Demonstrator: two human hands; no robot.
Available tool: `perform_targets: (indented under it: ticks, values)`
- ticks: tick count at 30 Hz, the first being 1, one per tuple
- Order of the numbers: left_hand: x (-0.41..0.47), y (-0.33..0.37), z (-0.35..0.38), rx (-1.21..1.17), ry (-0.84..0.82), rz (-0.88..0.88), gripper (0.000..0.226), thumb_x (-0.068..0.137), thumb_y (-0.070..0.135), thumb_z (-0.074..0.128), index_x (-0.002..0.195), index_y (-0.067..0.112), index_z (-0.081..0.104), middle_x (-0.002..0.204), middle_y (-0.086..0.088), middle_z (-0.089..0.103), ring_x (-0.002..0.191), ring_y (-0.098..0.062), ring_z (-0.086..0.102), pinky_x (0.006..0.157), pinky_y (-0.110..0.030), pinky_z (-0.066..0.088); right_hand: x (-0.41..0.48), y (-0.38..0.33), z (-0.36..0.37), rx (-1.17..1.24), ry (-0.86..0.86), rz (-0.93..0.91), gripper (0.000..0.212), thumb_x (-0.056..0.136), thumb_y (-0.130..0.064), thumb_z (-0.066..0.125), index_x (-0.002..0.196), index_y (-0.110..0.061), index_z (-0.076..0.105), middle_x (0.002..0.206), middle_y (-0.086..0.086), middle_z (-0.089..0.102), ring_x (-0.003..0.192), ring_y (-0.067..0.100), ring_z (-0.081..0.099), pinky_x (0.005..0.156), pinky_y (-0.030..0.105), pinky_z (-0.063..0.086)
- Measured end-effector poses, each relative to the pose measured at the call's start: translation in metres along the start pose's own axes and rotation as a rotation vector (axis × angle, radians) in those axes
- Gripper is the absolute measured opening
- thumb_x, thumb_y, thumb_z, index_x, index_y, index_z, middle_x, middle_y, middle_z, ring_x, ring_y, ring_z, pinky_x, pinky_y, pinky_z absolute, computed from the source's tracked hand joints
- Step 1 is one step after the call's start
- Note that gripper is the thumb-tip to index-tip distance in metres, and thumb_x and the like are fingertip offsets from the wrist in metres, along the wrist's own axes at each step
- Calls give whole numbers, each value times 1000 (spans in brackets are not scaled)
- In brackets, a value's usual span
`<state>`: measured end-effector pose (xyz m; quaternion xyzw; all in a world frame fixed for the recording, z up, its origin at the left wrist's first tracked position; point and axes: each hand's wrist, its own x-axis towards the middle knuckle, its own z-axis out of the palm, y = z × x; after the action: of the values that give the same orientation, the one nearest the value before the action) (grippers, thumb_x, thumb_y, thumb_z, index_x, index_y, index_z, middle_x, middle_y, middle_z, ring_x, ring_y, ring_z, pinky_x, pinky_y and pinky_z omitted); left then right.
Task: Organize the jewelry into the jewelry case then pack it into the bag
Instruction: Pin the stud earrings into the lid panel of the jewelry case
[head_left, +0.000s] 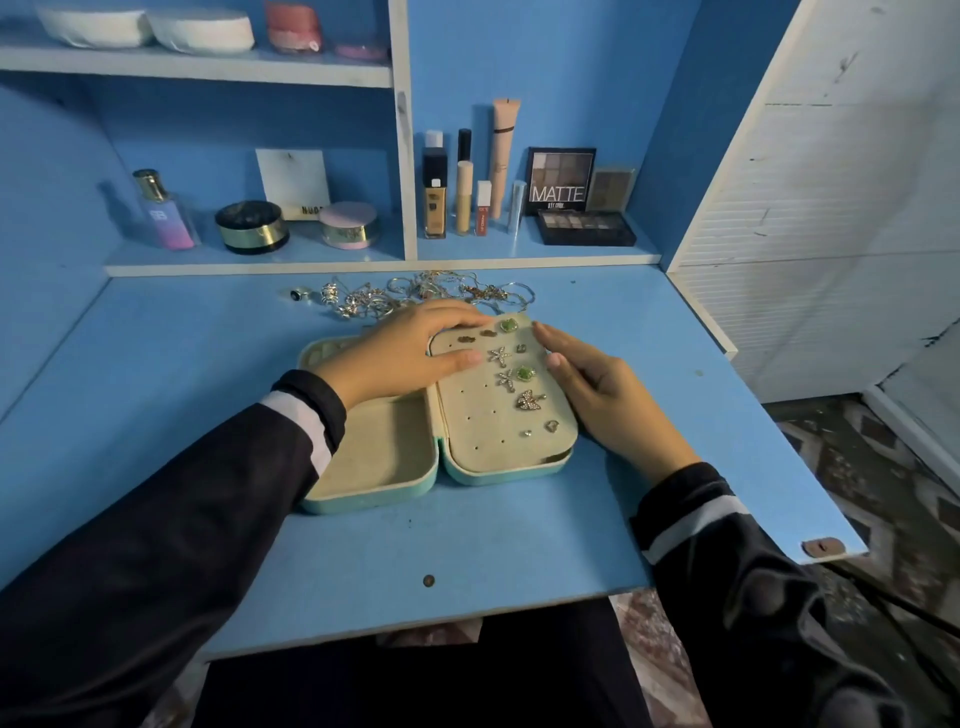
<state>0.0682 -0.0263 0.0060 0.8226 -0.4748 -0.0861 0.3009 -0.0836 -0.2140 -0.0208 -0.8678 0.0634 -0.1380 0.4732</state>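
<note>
Blue desk (519, 530) below cosmetics shelves (249, 269); open jewelry case (363, 503) at centre, chains (431, 293) heaped just behind. Left hand (400, 353) flat across top corner of earring panel (483, 423), right hand (608, 395) flat along its right edge, gripping nothing. Press evenly, avoiding pinned earrings (530, 400).

A blue counter (467, 545) stood below a shelf unit. In the left bay were a perfume bottle (165, 210), a black-and-gold jar (252, 227), a pink-lidded jar (349, 224) and a white card (293, 183) leaning behind them. The right bay held a foundation bottle (435, 195), a tall beige tube (504, 156), an upright MATTE eyeshadow palette (560, 181) and a flat dark palette (586, 228) before it. White round pads (200, 31) lay on the upper shelf.
</note>
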Motion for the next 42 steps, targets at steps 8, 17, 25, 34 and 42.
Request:
perform_targets:
  ticks: [8,17,25,34,42]
  values:
    - [1,-4,2,114,-61,11,48,96,38,59,141,27,52,146,11,46,129,1,38,108,-19,23,0,6,4,-72,-9,-2,39,101,-22,48,140,-14,51,146,-10,45,134,-6,36,110,8,26]
    - [7,-9,-1,141,-103,64,42,97,39,55,138,29,54,143,17,44,127,2,39,104,-17,23,5,6,-5,-215,-12,-37,35,100,-24,52,133,-15,59,137,-5,56,125,4,50,104,10,35]
    - [43,-21,-7,110,-77,49,30,97,39,53,126,33,62,124,11,58,113,-6,54,100,-30,42,40,28,-28,-298,131,21,25,96,-25,58,116,-14,69,109,-2,67,99,11,61,87,18,47]
    - [88,-45,-5,113,-21,103,28,90,23,69,119,22,69,116,11,62,108,-6,56,92,-1,31,96,65,-45,-415,322,62,22,90,-12,65,110,-5,71,102,11,67,86,17,58,79,8,34]
    - [103,-60,-7,68,-52,109,27,88,23,71,114,28,71,113,16,65,106,-1,59,98,-14,41,134,77,-51,-451,337,53,20,89,-8,66,108,-5,71,102,13,66,84,17,55,73,-2,30]
